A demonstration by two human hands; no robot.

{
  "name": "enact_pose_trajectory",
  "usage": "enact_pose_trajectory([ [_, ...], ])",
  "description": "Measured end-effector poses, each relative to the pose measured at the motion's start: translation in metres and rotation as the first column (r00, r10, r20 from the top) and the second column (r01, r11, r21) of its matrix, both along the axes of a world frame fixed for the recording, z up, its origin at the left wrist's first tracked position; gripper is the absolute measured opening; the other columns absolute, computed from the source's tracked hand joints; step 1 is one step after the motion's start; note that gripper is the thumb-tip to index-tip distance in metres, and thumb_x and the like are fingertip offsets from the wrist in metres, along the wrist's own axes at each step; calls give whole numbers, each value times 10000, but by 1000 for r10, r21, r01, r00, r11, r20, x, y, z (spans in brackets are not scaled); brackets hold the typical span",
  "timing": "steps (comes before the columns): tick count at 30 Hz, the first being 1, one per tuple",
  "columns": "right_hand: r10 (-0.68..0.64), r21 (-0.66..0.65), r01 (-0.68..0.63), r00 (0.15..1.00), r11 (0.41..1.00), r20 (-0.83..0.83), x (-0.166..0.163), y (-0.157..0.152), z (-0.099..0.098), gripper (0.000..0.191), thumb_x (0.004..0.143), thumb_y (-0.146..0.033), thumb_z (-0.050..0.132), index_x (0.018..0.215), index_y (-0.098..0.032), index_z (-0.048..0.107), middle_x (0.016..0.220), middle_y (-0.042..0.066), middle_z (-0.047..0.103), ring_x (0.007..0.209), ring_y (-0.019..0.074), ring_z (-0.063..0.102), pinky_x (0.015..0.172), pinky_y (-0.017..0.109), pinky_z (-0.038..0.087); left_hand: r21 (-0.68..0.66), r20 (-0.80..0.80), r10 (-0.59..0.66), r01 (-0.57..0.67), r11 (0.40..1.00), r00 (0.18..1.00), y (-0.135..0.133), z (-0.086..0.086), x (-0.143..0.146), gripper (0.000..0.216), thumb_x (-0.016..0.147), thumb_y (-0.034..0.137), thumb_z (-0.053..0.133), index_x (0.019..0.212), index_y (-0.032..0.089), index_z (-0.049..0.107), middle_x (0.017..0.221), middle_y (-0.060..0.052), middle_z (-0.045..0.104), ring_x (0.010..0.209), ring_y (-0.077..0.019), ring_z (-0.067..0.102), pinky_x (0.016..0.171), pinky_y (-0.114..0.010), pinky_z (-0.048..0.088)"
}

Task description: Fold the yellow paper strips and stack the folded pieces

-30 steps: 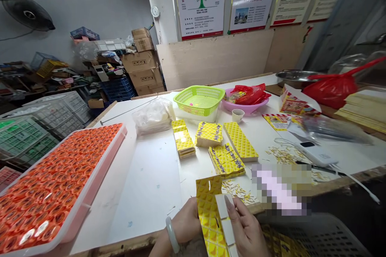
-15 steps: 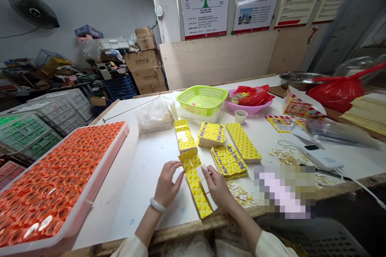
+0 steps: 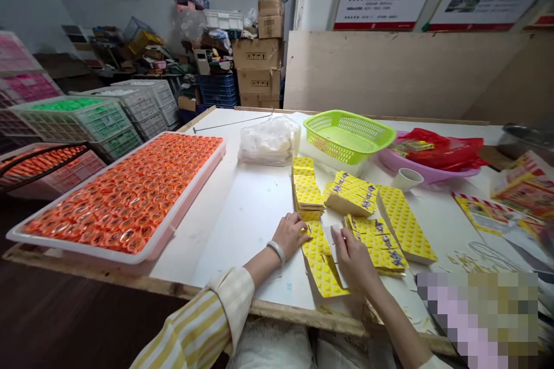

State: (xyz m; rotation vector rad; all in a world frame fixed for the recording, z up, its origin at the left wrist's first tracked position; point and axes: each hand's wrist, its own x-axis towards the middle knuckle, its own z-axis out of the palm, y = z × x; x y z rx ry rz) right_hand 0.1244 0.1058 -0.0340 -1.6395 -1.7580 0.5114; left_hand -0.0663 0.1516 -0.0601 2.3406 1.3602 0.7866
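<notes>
A long yellow patterned card strip (image 3: 325,268) lies near the table's front edge between my hands. My left hand (image 3: 289,239), with a pale bracelet at its wrist, has its fingers bent closed on the strip's left edge. Thumb and fingers of my right hand (image 3: 355,256) pinch a white-faced card (image 3: 336,248) along the strip's right side. Just beyond my left hand is a stack of yellow cards (image 3: 307,187). Beside my right hand lie yellow cards with dark lettering (image 3: 381,245), and behind them a similar lettered stack (image 3: 351,193).
At left is a white tray (image 3: 167,236) filled with orange round-topped pieces. A plastic bag (image 3: 269,141), a green basket (image 3: 348,135), a purple basin (image 3: 426,173) and a paper cup (image 3: 407,179) stand farther back. Another yellow stack (image 3: 407,225) lies at right.
The view has swung left, so the table appears farther right. My left hand has moved onto the strip and its fingers have closed. My right hand still pinches the white-faced card.
</notes>
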Motion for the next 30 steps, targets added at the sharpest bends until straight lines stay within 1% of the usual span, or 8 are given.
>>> enact_pose_trajectory([
  [3, -10, 8, 9, 999, 1000, 46, -2, 6, 4, 314, 907, -462, 331, 675, -255, 377, 545, -18, 469, 506, 179, 474, 517, 289, 301, 50, 42, -44, 42, 998, 998, -3, 0, -1, 566, 732, 518, 667, 1173, 188, 538, 1245, -118, 490, 1174, -276, 416, 1004, -428, 341],
  [5, -17, 13, 16, 997, 1000, 72, -5, 0, 0, 329, 911, -473, 314, 669, -259, 374, 527, -17, 467, 493, 184, 481, 501, 289, 305, 58, 59, -56, 52, 997, 997, -7, -4, 1, 741, 657, 555, 714, 1255, 193, 469, 1298, -141, 446, 1235, -317, 356, 1045, -477, 283],
  [11, 22, 17, -24, 993, 1000, 114, -9, -41, -15, 352, 907, -514, 270, 692, -268, 402, 552, 8, 523, 501, 205, 546, 489, 299, 353, -63, 74, -42, 47, 997, 996, -23, -19, 11, 942, 619, 590, 717, 1371, 184, 321, 1350, -189, 372, 1259, -365, 330, 1026, -527, 264],
  [15, -25, 48, 19, 991, 999, 131, -6, -54, -16, 339, 915, -508, 260, 730, -266, 408, 576, 3, 529, 487, 191, 538, 488, 291, 352, -6, -10, -89, 89, 996, 996, -17, -13, 8, 1031, 577, 680, 686, 1371, 124, 333, 1319, -208, 418, 1226, -375, 352, 1033, -514, 232],
  [18, -54, 66, 44, 986, 997, 157, -4, -52, -14, 357, 918, -514, 247, 704, -265, 387, 561, -5, 511, 467, 174, 502, 494, 286, 349, -10, -51, -131, 131, 991, 990, -2, -8, 7, 890, 569, 659, 708, 1248, 126, 492, 1211, -173, 506, 1139, -340, 426, 992, -468, 292],
  [21, -79, 75, 65, 975, 995, 206, -1, -38, -8, 372, 915, -521, 223, 696, -262, 376, 544, -2, 495, 476, 180, 491, 497, 291, 338, -79, -44, -113, 109, 991, 993, 10, -8, 11, 501, 697, 524, 698, 1028, 154, 635, 1040, -117, 585, 998, -279, 516, 889, -410, 368],
  [24, -71, 52, 59, 955, 997, 287, 2, -14, -1, 337, 911, -477, 244, 702, -254, 387, 518, -5, 477, 464, 184, 472, 479, 286, 298, -107, -20, -137, 134, 985, 990, 12, -10, 19, 190, 807, 349, 643, 844, 166, 684, 895, -67, 615, 867, -209, 564, 800, -336, 396],
  [30, 17, -52, 10, 873, 999, 487, 1, 23, 0, 202, 894, -318, 354, 721, -229, 407, 514, -26, 438, 426, 139, 382, 482, 267, 194, -97, 22, -208, 210, 973, 978, -2, -10, 31, 134, 806, 299, 644, 780, 180, 698, 845, -50, 614, 820, -190, 566, 757, -310, 391],
])
